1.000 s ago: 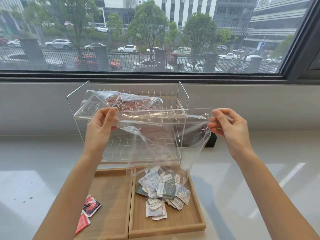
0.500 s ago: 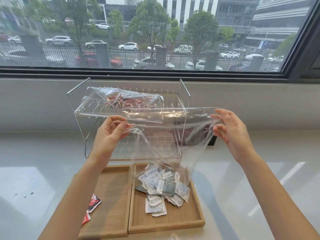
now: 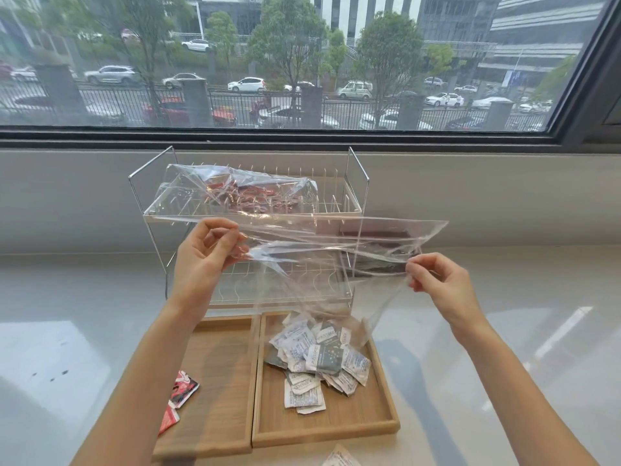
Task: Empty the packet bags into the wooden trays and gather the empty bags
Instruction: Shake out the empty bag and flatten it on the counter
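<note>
Centre frame: clear empty bag (image 3: 336, 250), thin crinkled film, stretched between both hands above the right wooden tray (image 3: 336, 428). Left hand (image 3: 205, 260) pinches its left edge w/ curled fingers; right hand (image 3: 440, 284) pinches its lower right edge. Bag's tail hangs just over a heap of flat white and grey packets (image 3: 319, 361) in that tray. Left wooden tray (image 3: 218, 381) alongside, touching. Behind: wire rack (image 3: 356, 183) holding a second bag (image 3: 242, 193) w/ red contents.

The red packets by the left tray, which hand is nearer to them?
Left. The left hand holds the bag above and slightly right of the red packets; the right hand is far across, beyond the right tray.
</note>
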